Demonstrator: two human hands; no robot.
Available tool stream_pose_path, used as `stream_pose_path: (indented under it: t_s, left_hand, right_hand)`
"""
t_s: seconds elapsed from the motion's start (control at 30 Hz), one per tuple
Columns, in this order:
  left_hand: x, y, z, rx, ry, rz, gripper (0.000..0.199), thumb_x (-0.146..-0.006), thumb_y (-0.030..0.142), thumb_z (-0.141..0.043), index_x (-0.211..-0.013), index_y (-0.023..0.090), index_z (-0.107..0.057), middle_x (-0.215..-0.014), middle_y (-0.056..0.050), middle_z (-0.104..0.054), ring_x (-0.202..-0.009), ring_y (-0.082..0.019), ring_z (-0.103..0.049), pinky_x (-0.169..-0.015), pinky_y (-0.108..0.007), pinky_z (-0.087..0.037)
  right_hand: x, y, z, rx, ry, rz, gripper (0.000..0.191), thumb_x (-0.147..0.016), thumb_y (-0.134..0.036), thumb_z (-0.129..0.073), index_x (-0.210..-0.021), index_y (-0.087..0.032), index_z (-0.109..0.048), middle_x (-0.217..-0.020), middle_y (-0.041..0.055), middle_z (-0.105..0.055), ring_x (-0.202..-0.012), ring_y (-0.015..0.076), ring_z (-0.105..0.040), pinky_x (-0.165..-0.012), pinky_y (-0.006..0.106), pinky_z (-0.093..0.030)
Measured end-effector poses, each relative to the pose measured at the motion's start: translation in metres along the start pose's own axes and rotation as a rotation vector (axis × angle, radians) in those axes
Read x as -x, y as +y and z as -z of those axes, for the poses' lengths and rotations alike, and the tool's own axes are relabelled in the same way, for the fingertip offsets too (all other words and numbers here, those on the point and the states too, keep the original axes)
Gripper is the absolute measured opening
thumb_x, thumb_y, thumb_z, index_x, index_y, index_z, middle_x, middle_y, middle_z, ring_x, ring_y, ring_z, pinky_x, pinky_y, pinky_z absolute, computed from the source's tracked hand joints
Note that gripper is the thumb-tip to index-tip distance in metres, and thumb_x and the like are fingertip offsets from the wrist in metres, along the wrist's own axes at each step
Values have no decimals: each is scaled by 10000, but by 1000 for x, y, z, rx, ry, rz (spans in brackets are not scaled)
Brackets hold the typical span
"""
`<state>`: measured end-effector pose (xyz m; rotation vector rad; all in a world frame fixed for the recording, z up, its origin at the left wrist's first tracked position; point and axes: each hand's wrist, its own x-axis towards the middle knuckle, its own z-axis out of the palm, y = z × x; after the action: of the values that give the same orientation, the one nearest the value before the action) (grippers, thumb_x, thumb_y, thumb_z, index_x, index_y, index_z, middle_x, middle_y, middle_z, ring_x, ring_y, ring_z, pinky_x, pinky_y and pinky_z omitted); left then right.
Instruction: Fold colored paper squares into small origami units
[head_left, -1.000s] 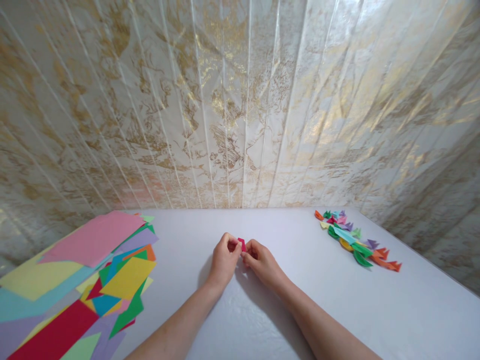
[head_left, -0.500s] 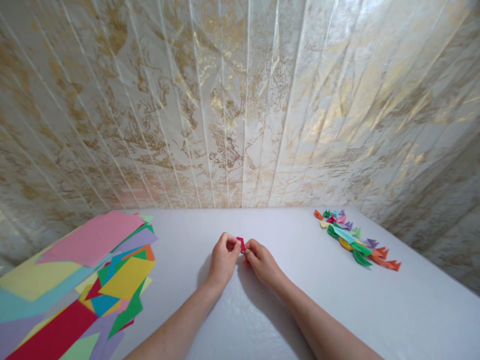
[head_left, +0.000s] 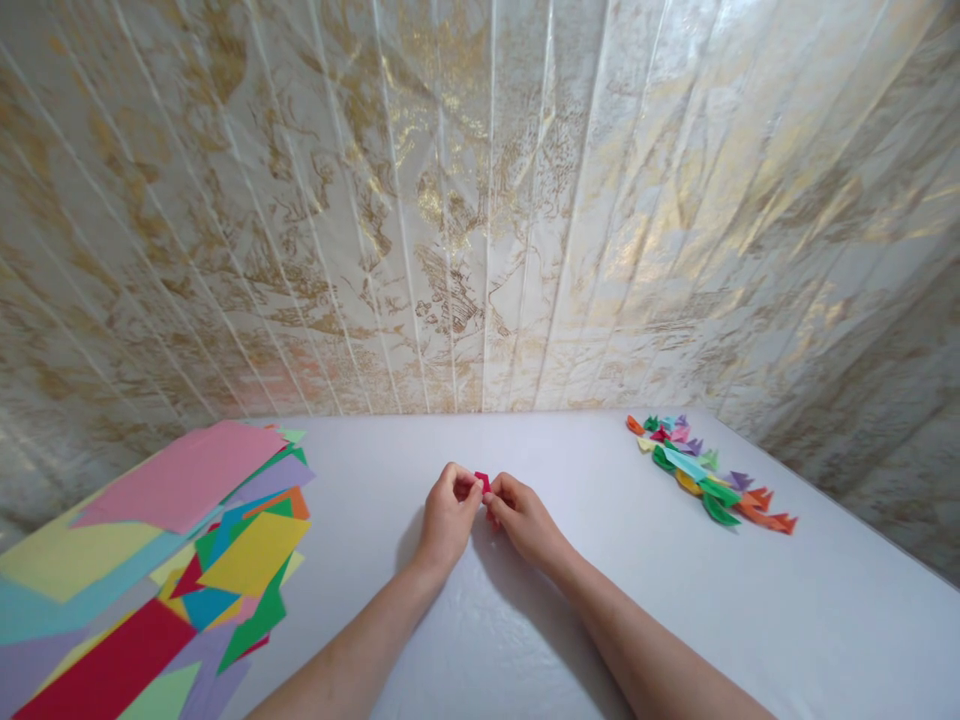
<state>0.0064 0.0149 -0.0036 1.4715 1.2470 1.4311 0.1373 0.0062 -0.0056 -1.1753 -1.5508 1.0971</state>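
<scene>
Between both hands, above the middle of the white table, is a small folded piece of dark pink paper (head_left: 482, 481). My left hand (head_left: 448, 510) pinches its left side between thumb and fingers. On its right side, my right hand (head_left: 521, 515) is closed on the same piece, thumb and forefinger at its lower edge. Most of the paper is hidden by the fingertips, so its full shape cannot be made out.
Loose coloured paper sheets lie at the left, with a pink sheet (head_left: 191, 475), a yellow piece (head_left: 256, 553) and a red strip (head_left: 109, 665). Several small folded paper figures (head_left: 684, 462) run in rows at the right. A gold-patterned curtain (head_left: 450, 200) hangs behind the white table (head_left: 360, 450).
Both hands keep their pinch on the pink paper, with only a slight shift of the fingers. The view has moved a little.
</scene>
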Motion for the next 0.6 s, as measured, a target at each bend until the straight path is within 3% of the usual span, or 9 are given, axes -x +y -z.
stream_pose_path:
  t_s: [0.1, 0.27, 0.47, 0.6]
  left_hand:
    - [-1, -1, 0, 72, -7, 44, 118, -752, 281, -604, -762, 202, -516, -709, 16, -617, -663, -141, -612, -668, -268, -492]
    - [0, 0, 1, 212, -32, 173, 305, -804, 369, -587, -1043, 187, -531, -794, -25, -696, -708, -157, -666, -738, -308, -526]
    - [4, 2, -2, 239, -184, 213, 322, -770, 480, -636, -816, 161, -621, -805, -44, -684, -781, -179, -641, -756, -301, -514]
    - [5, 5, -3, 284, -183, 240, 296, -730, 450, -682, -746, 163, -610, -717, -11, -648, -720, -160, -608, -745, -285, -489]
  right_hand:
    - [-1, -2, 1, -60, -14, -26, 232, -818, -386, -540, -682, -215, -465, -548, -52, -513, -511, 119, -461, -533, 243, -346]
    - [-3, -4, 3, -148, 8, -46, 219, -794, -379, -550, -680, -209, -472, -542, -57, -516, -502, 110, -448, -541, 240, -343]
    - [-3, -4, 5, -236, 33, -52, 252, -777, -401, -585, -663, -204, -477, -542, -47, -522, -512, 112, -453, -554, 244, -359]
    - [-1, -9, 4, -255, 21, -77, 251, -758, -406, -593, -661, -199, -490, -549, -44, -526, -512, 108, -451, -546, 240, -356]
